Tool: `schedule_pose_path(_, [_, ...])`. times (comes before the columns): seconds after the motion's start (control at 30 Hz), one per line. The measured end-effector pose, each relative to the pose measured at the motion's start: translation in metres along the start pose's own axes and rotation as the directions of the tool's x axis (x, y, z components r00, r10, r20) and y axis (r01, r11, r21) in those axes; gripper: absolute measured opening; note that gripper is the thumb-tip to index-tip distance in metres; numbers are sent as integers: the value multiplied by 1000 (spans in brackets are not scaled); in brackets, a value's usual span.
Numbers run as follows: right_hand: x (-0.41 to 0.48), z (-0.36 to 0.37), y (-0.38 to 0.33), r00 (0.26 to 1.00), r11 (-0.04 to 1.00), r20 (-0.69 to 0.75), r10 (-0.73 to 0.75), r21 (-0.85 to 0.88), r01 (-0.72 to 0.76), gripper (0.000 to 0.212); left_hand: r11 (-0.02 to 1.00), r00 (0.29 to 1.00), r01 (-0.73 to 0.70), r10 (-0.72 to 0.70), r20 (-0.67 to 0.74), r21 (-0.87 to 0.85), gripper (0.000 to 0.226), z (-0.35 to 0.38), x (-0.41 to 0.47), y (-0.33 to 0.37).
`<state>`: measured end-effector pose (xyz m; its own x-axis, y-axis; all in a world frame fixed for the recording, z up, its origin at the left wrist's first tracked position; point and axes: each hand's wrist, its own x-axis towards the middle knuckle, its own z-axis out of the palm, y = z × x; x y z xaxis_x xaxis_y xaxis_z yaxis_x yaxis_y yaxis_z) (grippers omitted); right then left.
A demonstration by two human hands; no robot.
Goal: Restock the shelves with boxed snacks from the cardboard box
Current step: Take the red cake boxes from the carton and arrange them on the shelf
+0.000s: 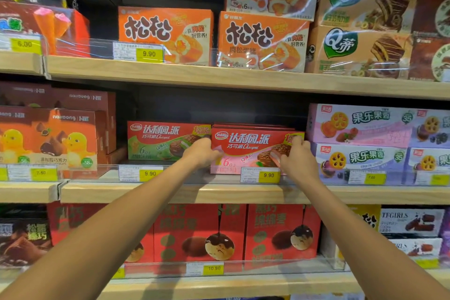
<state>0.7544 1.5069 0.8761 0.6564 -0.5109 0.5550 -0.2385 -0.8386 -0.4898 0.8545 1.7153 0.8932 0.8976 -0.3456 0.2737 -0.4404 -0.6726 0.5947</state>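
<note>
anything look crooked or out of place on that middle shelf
Nothing damaged or spilled. The pink-and-red pie box, held by the left hand and right hand, sits further forward than the green pie box beside it, so the row's front isn't flush.

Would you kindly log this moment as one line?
step: shelving | left hand: gripping pink pie box left end | right hand: gripping right end | place: middle shelf

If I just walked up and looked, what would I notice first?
Two bare arms reach to the middle shelf, where the left hand and right hand grip the ends of a red and pink pie box. A green pie box stands just left of it. Above them, bright orange cake boxes sit on the top shelf.
</note>
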Motion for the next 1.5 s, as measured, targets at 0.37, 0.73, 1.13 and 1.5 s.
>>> schedule_pose_path(0.37, [28, 11, 2, 972, 989, 224, 70, -144, -38, 59, 943, 983, 182, -182, -26, 278, 45, 4, 27, 4])
schedule_pose_path(0.73, [28, 10, 8, 956, 999, 290, -33, -24, 42, 56, 949, 984, 176, -172, -36, 262, 43, 6, 26, 8])
schedule_pose_path(1.13, [-46, 10, -24, 878, 873, 78, -472, 183, 452, 22, 953, 959, -62, 139, -245, 298, 37, 4, -62, -3])
schedule_pose_path(1.5, [-186, 66, -43, 772, 741, 86, -630, 366, 563, 26, 914, 878, -401, 404, -257, 63, 32, 56, -187, -133])
